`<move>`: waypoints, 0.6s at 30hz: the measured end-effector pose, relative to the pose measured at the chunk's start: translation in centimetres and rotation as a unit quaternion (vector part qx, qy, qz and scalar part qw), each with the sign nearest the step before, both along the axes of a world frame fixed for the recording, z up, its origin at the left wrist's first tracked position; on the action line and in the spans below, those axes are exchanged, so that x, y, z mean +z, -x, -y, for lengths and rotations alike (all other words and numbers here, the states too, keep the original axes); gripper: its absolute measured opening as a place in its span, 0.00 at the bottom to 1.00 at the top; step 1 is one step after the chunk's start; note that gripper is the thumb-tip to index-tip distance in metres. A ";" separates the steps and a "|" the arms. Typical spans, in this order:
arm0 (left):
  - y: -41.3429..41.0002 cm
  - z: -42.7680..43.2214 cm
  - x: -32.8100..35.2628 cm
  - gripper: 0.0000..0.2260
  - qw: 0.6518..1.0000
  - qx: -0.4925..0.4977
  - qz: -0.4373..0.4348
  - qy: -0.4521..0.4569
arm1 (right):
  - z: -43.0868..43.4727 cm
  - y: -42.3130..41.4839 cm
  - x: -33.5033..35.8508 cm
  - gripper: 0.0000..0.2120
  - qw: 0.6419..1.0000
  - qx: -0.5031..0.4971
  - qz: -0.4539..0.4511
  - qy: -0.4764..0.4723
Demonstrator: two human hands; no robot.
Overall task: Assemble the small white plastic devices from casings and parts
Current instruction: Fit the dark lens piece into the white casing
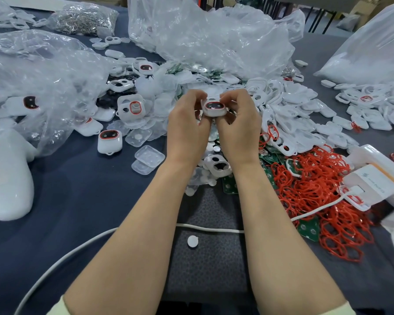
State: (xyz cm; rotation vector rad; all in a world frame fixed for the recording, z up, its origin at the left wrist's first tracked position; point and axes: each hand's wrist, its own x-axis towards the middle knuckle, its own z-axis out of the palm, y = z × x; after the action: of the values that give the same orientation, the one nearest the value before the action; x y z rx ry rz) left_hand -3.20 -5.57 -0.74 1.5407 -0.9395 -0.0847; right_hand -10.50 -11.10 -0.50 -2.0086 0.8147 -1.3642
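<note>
Head view: dark cloth table (77, 201), clear plastic bags (214, 37) slumped across its far half. Heap of white casings (293, 103) right of centre; red rings (309, 185) piled nearer. Both bare forearms reach forward side by side, backs of the hands toward the wearer. Left hand (187, 126) and right hand (238, 126) each grip one end of a white device (214, 109), fingers curled over its top, thumbs beneath. Device held above the parts at table centre, long axis left to right, red-rimmed dark window facing back and up.
</note>
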 end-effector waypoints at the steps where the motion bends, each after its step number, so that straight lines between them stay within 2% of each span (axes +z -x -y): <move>1: 0.0 0.0 0.0 0.10 1.000 0.000 0.001 0.001 | 0.0 0.0 0.0 0.05 1.000 0.001 -0.002 -0.001; 6: -0.1 0.0 -0.2 0.09 1.000 0.002 0.011 -0.001 | 0.1 0.0 0.0 0.05 1.000 0.002 -0.002 -0.008; 10: -0.4 0.2 -0.2 0.02 1.000 0.006 0.001 -0.015 | 0.2 0.1 0.0 0.02 0.998 0.016 0.010 -0.066; 12: -0.5 0.2 -0.2 0.06 1.000 0.003 -0.013 -0.019 | 0.3 0.3 0.1 0.03 0.994 0.036 -0.002 -0.105; 15: -0.7 0.2 -0.2 0.02 0.999 -0.017 -0.025 -0.039 | 0.5 0.5 0.4 0.05 0.986 0.069 -0.056 -0.138; 17: -0.9 0.3 -0.1 0.03 0.997 -0.015 -0.057 -0.047 | 0.7 0.7 0.8 0.05 0.980 0.077 -0.068 -0.167; 18: -1.1 0.3 0.0 0.03 0.993 -0.014 -0.110 -0.039 | 0.8 1.0 1.1 0.05 0.979 0.070 -0.071 -0.180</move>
State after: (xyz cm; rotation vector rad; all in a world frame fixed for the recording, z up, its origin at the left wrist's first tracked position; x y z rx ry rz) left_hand -2.09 -5.82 -0.72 1.5550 -0.7901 -0.3078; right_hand -11.45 -11.85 0.58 -1.8515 0.8930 -0.9264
